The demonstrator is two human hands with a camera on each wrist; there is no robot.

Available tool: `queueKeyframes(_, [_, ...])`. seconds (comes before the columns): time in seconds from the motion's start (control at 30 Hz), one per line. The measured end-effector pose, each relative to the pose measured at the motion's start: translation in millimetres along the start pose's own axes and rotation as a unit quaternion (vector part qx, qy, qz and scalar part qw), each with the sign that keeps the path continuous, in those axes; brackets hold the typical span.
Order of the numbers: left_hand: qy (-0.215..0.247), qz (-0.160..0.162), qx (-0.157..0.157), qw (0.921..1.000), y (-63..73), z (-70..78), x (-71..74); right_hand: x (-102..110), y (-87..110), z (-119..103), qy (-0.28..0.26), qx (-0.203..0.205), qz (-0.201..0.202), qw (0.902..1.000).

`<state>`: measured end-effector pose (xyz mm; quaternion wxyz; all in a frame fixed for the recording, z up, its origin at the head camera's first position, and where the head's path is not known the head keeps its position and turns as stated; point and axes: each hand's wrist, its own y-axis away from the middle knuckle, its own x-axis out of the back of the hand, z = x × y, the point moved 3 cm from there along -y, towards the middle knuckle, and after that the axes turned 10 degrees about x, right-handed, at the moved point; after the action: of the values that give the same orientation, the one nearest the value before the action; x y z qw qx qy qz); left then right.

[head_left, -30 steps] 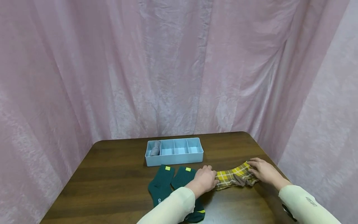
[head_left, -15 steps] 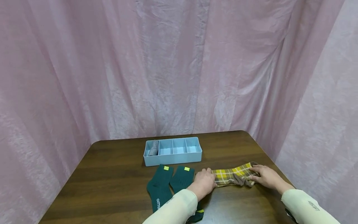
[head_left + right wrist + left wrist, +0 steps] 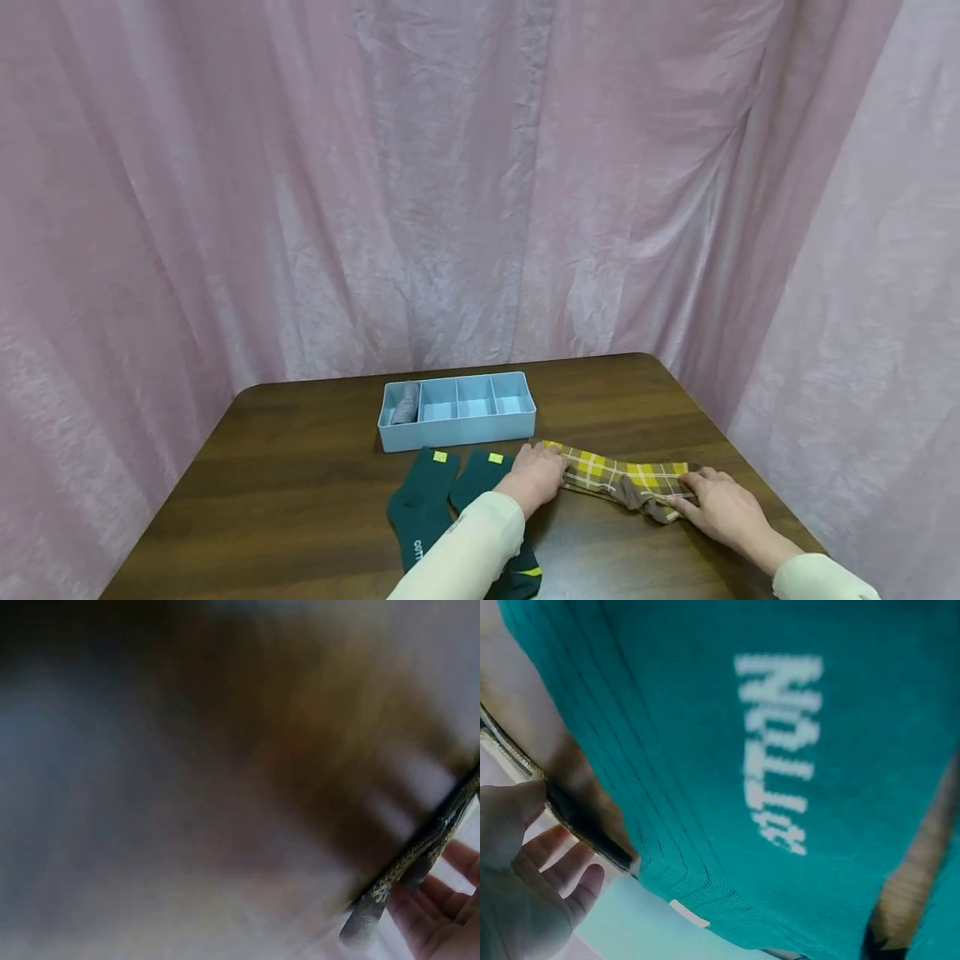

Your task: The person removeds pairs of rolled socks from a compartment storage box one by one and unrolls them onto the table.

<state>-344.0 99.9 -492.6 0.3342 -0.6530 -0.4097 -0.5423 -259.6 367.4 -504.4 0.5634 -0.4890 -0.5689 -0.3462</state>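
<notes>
In the head view a yellow and brown plaid sock (image 3: 600,472) lies stretched sideways on the table, its heel bunched toward the near side. Its left end is pinched by my left hand (image 3: 536,477), which partly covers it. At the other end my right hand (image 3: 723,507) holds it between thumb and fingers. Whether it is one sock or two stacked, I cannot tell. Two dark green socks lie flat to the left: the left one (image 3: 422,504) shows white lettering, the right one (image 3: 480,482) is partly under my left forearm. The left wrist view is filled by green sock fabric (image 3: 682,750).
A light blue box (image 3: 465,432) with several compartments stands behind the socks. A grey rolled sock (image 3: 406,404) sits in its leftmost compartment. The brown wooden table (image 3: 285,483) ends at a pink curtain (image 3: 450,208). Most of the right wrist view is blurred.
The plaid sock has turned: its right end came nearer to me with my right hand, and its left end shifted left and away with my left hand. The green socks stay put.
</notes>
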Motion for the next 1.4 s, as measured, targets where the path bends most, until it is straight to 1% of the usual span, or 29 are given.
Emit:
queueKeyframes(0.17, [-0.020,0.013,-0.002,0.9997,-4.5,1.1,-0.9,1.1,7.4,-8.9,0.029,-0.011,0.009,0.9995])
queueKeyframes(0.23, [-0.029,0.017,-0.002,0.9994,-5.6,1.8,-1.4,1.4,9.5,-10.9,0.031,-0.013,0.004,0.9994])
queueKeyframes(0.33, [-0.031,0.022,0.003,0.9993,-6.2,3.2,-1.2,4.6,11.2,-12.8,0.027,-0.002,-0.011,0.9996])
queueKeyframes(0.43, [-0.006,0.030,0.009,0.9995,-4.2,5.7,-0.7,12.7,8.8,-13.6,0.011,0.011,-0.024,0.9996])
queueKeyframes(0.5, [0.020,0.041,0.016,0.9988,-1.1,9.0,0.6,19.3,4.3,-14.0,0.002,0.027,-0.018,0.9995])
queueKeyframes(0.57, [0.044,0.057,0.027,0.9970,2.3,14.8,1.7,24.9,-1.8,-13.8,-0.008,0.049,-0.007,0.9988])
queueKeyframes(0.63, [0.055,0.066,0.039,0.9956,6.1,22.6,3.4,27.9,-7.8,-13.4,-0.024,0.075,0.000,0.9969])
queueKeyframes(0.67, [0.061,0.065,0.045,0.9950,7.8,26.9,3.9,27.9,-9.9,-13.2,-0.033,0.091,-0.004,0.9953])
queueKeyframes(0.7, [0.060,0.060,0.051,0.9951,9.7,31.4,3.9,26.7,-11.3,-12.7,-0.042,0.108,-0.014,0.9932])
queueKeyframes(0.77, [0.062,0.041,0.061,0.9954,12.5,38.8,3.6,22.7,-11.3,-11.6,-0.067,0.125,-0.045,0.9888])
queueKeyframes(0.83, [0.060,0.024,0.066,0.9957,14.8,43.4,3.6,18.0,-8.8,-11.0,-0.084,0.132,-0.065,0.9856])
queueKeyframes(0.9, [0.054,0.010,0.068,0.9962,15.4,44.3,3.9,14.1,-6.2,-11.8,-0.085,0.130,-0.068,0.9855])
queueKeyframes(0.97, [0.044,0.003,0.064,0.9970,13.9,43.7,4.0,10.9,-2.8,-14.4,-0.080,0.117,-0.054,0.9885])
queueKeyframes(1.13, [0.030,-0.013,0.049,0.9983,7.6,39.1,3.0,7.8,3.9,-32.2,-0.032,0.089,-0.014,0.9954])
queueKeyframes(1.23, [0.043,-0.021,0.052,0.9975,4.0,35.5,3.4,7.0,5.5,-44.7,-0.011,0.084,0.005,0.9964])
queueKeyframes(1.33, [0.067,-0.031,0.054,0.9958,1.0,31.8,2.5,4.9,6.2,-55.4,-0.007,0.083,0.014,0.9964])
queueKeyframes(1.4, [0.088,-0.046,0.049,0.9938,-1.1,29.1,1.4,2.9,7.0,-61.4,-0.010,0.083,0.016,0.9963])
